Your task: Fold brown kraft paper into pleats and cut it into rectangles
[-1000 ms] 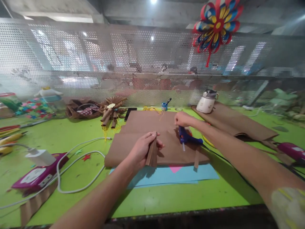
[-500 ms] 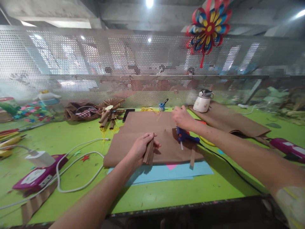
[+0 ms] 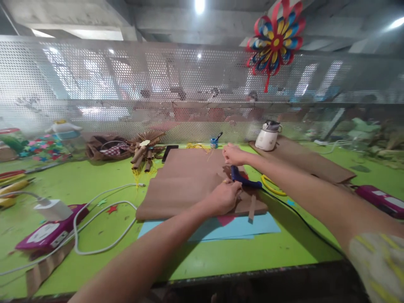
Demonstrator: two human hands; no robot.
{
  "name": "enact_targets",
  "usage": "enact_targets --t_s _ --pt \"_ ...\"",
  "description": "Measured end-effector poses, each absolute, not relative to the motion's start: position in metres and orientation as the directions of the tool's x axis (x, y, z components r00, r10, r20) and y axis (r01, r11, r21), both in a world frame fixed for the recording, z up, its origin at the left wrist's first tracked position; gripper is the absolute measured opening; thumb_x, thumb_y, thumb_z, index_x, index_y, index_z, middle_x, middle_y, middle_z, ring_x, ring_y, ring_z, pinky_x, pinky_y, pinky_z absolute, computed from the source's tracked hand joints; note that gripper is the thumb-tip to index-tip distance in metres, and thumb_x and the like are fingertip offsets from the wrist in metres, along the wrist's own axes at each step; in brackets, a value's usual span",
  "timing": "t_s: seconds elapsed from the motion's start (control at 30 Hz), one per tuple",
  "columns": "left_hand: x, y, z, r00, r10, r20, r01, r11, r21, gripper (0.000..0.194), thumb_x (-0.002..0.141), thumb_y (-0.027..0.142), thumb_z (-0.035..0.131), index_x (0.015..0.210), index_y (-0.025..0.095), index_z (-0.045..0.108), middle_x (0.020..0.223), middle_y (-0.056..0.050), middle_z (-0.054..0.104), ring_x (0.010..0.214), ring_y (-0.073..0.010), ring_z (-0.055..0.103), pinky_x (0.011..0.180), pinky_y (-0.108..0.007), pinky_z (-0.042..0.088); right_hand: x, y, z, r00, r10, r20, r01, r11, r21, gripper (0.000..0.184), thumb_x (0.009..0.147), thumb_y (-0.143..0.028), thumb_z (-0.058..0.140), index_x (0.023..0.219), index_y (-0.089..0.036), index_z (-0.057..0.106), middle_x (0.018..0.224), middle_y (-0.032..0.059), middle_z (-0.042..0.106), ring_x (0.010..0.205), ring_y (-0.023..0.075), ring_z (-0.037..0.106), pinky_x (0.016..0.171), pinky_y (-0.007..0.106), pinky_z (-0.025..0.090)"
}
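My left hand (image 3: 224, 196) is closed beside a blue glue gun (image 3: 249, 182), its fingers against the gun's near side. The folded brown paper it grips is mostly hidden behind the fingers. Just beyond the gun, my right hand (image 3: 234, 155) has its fingers pressed together; what lies in them, if anything, is hidden. The gun rests on large sheets of brown paper (image 3: 176, 193), its black cord running off to the right. A narrow brown strip (image 3: 252, 209) lies at the sheets' near edge, over light-blue paper (image 3: 202, 234).
Left are a white cable (image 3: 78, 242) and a purple power strip (image 3: 52, 229). Brown paper rolls (image 3: 142, 158) and a small blue pot (image 3: 213, 143) stand behind. To the right are a yellow ring (image 3: 272, 187), a white bottle (image 3: 267, 136) and another purple power strip (image 3: 378, 201).
My left hand has moved right and slightly up, from the middle of the brown sheets to the glue gun, carrying the folded paper. My right hand has shifted slightly left.
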State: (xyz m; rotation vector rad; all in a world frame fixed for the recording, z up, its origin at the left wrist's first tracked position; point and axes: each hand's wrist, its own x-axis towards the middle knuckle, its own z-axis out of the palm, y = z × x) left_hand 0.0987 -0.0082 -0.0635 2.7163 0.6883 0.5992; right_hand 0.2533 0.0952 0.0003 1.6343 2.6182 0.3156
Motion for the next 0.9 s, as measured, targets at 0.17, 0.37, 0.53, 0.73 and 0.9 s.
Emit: enact_targets --t_s 0.17,0.37,0.53,0.73,0.9 --pt "0.097 -0.008 -0.071 0.817 0.448 0.363 0.409 -0.894 0.182 0.023 0.091 0.021 0.039 0.103 0.010 0.055 0.088 -0.012 0.064 0.091 -0.0241 0.055 0.088 -0.037 0.042 0.255 0.109 -0.006 -0.407 0.899 0.162 0.912 0.390 0.127 0.014 0.081 -0.023 0.062 0.072 -0.013 0.068 0.102 0.0131 0.061 0.100 0.0235 0.050 0.082 0.030 0.038" --pt "0.099 -0.005 -0.077 0.817 0.420 0.396 0.387 -0.907 0.164 0.023 0.090 0.021 0.040 0.106 0.011 0.053 0.090 -0.013 0.065 0.096 -0.0251 0.057 0.093 -0.041 0.040 0.255 0.126 0.008 -0.269 0.907 0.325 0.955 0.295 -0.033 0.020 0.080 -0.025 0.062 0.067 -0.011 0.067 0.088 0.0122 0.063 0.084 0.0197 0.056 0.076 0.028 0.040" --pt "0.099 -0.007 -0.070 0.787 0.505 0.354 0.420 -0.859 0.293 0.026 0.092 0.023 0.036 0.106 0.012 0.055 0.101 -0.015 0.064 0.098 -0.0254 0.057 0.089 -0.040 0.044 0.266 0.101 0.043 -0.147 0.893 0.425 0.939 0.261 -0.224 0.036 0.086 -0.040 0.051 0.067 -0.012 0.063 0.066 0.0041 0.059 0.064 0.0144 0.052 0.061 0.025 0.038" --pt "0.083 0.002 -0.027 0.550 0.767 0.331 0.229 -0.519 0.823 0.021 0.091 0.025 0.039 0.093 0.015 0.058 0.096 -0.010 0.064 0.089 -0.0198 0.060 0.077 -0.032 0.049 0.303 -0.035 0.061 -0.224 0.911 0.347 0.825 0.367 -0.429 0.043 0.088 -0.048 0.046 0.059 -0.017 0.052 0.056 -0.0013 0.053 0.054 0.0100 0.046 0.055 0.023 0.035" --pt "0.061 0.005 0.013 0.381 0.892 0.242 -0.179 -0.186 0.966 0.012 0.088 0.023 0.049 0.088 0.015 0.058 0.086 -0.004 0.061 0.081 -0.0130 0.061 0.072 -0.024 0.051 0.343 -0.159 0.037 -0.493 0.860 -0.132 0.785 0.374 -0.493 0.047 0.091 -0.046 0.045 0.054 -0.018 0.054 0.059 0.0005 0.055 0.058 0.0117 0.053 0.060 0.024 0.040"
